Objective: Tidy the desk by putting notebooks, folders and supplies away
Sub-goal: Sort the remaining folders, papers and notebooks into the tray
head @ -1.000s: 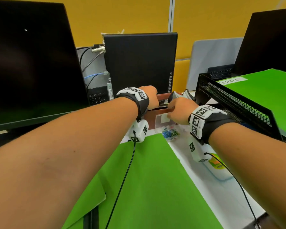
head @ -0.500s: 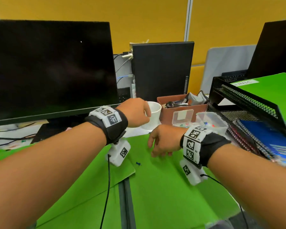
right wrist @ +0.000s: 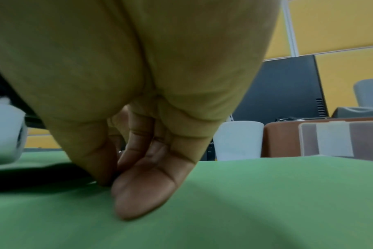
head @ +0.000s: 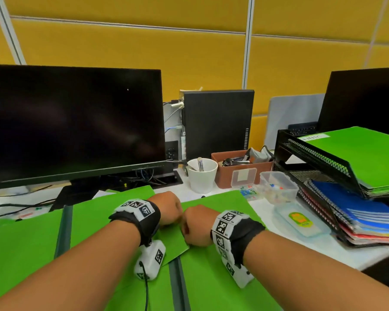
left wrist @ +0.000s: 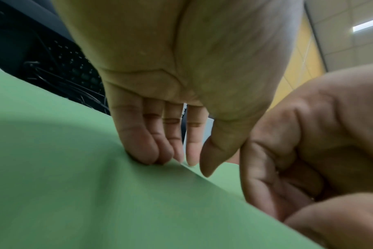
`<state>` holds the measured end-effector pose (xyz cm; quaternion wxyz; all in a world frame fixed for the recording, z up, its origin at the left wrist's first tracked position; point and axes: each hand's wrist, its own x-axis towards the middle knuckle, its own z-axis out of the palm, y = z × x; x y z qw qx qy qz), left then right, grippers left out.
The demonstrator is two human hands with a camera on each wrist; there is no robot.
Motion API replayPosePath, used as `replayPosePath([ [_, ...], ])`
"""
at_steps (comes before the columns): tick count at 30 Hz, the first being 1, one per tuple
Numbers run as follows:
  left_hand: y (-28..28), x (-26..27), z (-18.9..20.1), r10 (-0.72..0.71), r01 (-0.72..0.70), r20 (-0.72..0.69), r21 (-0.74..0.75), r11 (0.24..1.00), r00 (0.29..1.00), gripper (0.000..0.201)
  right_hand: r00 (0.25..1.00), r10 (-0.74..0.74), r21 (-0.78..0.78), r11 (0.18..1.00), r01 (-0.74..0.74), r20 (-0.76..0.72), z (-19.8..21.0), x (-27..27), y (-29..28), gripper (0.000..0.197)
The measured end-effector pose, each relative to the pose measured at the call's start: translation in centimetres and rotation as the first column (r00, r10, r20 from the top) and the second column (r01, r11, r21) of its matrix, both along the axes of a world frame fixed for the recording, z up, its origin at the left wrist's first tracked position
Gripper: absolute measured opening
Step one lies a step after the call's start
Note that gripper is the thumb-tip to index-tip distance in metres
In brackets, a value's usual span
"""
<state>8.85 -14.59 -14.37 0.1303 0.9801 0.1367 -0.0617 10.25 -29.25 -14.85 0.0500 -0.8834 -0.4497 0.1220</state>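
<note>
Both hands have dropped back from the cup onto the green folders. Left hand (head: pixel 166 207), grip spread, presses one folder (head: pixel 112 212); right hand (head: pixel 194 227) pinches something tiny, perhaps a pushpin, on the neighbouring folder (head: pixel 213 277). Next: probably lift it to the clear box (head: pixel 279 187).

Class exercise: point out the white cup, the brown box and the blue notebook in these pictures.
white cup (head: pixel 202 178), head view, front of its outer wall.
brown box (head: pixel 223 176), head view, bare front wall left of the clear lid.
blue notebook (head: pixel 350 202), head view, its blue cover.
</note>
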Motion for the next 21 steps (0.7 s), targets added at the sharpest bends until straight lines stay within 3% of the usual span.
replayPosePath([
  [6,-0.3,0.1,-0.1,0.04,-0.042,-0.022,-0.098,0.994,0.999,0.014,0.925,-0.259,0.062,0.956,0.286,-0.278,1.4,3.8,-3.2,0.015],
  [9,-0.6,0.4,0.5,0.005,-0.01,-0.072,-0.069,0.998,0.997,0.021,0.878,-0.41,0.143,0.881,0.451,-0.246,2.7,7.9,-6.0,0.017],
  [12,-1.5,1.2,1.8,-0.046,0.048,-0.117,0.016,0.999,0.992,0.033,0.786,-0.555,0.204,0.765,0.611,-0.271,4.0,11.7,-9.2,0.018],
  [21,-7.1,7.4,5.7,-0.114,0.113,0.087,0.015,0.994,0.99,0.027,0.609,-0.79,0.328,0.557,0.763,-0.075,6.6,18.3,-15.6,0.015],
])
